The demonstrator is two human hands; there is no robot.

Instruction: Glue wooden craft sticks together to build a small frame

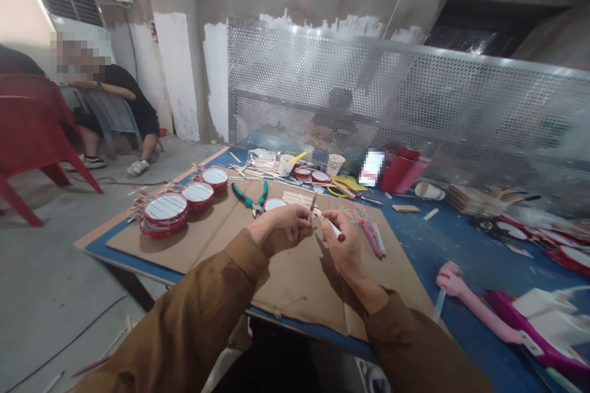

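Observation:
My left hand (291, 221) pinches a short brown wooden stick (313, 201), which stands up between the fingers. In my right hand (343, 236) is a white marker (330, 227) with a dark red end; its other end points at the stick, close to it. Whether the two touch I cannot tell. Both hands are above a brown cardboard sheet (299, 288). Just behind my left hand lie pliers (251, 199) with teal handles and a small red-rimmed white disc (275, 203). Pale wooden sticks (297, 198) lie behind the fingers.
Red-rimmed drum-like discs (166, 209) stand at the left. Several pink and white pens (372, 236) lie right of my hand. A pink glue gun (474, 301) and a purple power strip (530, 331) are at the right. Paper cups (335, 164) and a red bottle (399, 170) line the back.

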